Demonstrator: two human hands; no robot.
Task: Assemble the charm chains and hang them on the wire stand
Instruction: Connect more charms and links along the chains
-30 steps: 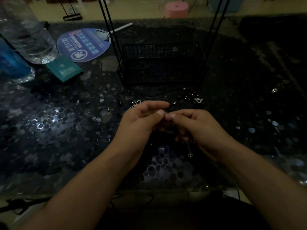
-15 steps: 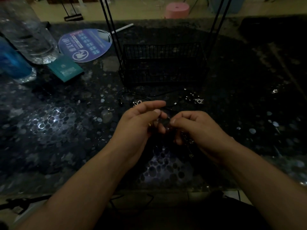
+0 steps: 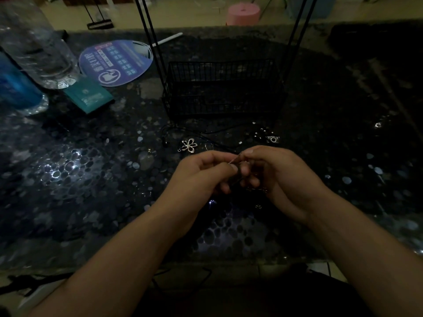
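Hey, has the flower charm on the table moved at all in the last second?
No. The flower charm still lies just in front of the wire stand, near its left corner; only the camera shifted slightly.

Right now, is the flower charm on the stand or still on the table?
On the table: flower charm lies flat before the stand.

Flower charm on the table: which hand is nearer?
Left. The left hand sits just below the flower charm; the right hand is farther off to its right.
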